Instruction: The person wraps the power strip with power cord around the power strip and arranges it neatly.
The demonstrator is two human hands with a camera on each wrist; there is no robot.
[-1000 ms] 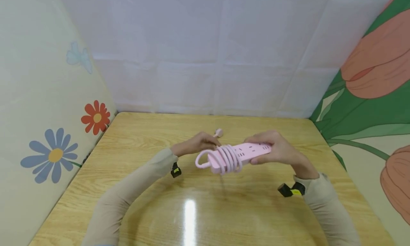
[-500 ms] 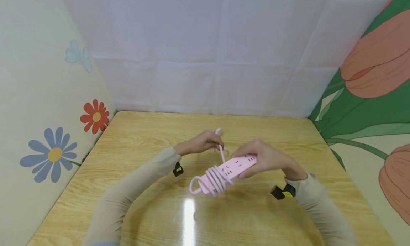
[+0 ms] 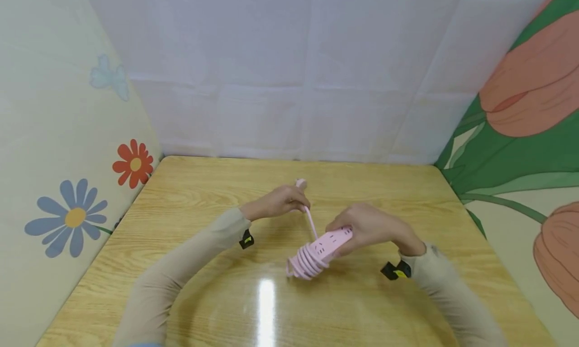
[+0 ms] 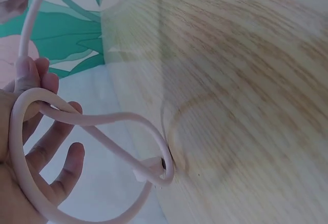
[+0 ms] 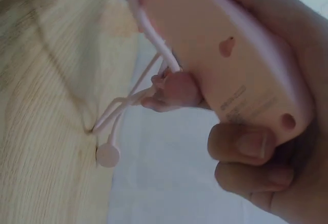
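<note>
A pink power strip [image 3: 329, 244] is held above the table by my right hand [image 3: 368, 227], which grips its far end. In the right wrist view its plain underside [image 5: 205, 44] faces the camera, with fingers [image 5: 246, 144] curled over the edge. Several turns of pink cord [image 3: 307, 261] wrap the strip's other end. My left hand [image 3: 281, 201] pinches the cord between thumb and fingers, and a straight length runs from there to the strip. Loose cord loops [image 4: 97, 124] hang by the left palm. Beyond that hand the plug [image 5: 108, 155] rests on the tabletop.
The wood-grain table [image 3: 203, 307] carries a bright light reflection near its front. A white cloth [image 3: 271, 86] hangs behind it. Flower-patterned panels stand at the left [image 3: 54, 136] and right [image 3: 520, 161]. Black cameras [image 3: 395, 270] sit on both wrists.
My right hand has brought the power strip down and to the left, tilting its wrapped end toward me. The left hand has stayed nearly in place, and the cord between the hands now shows stretched out.
</note>
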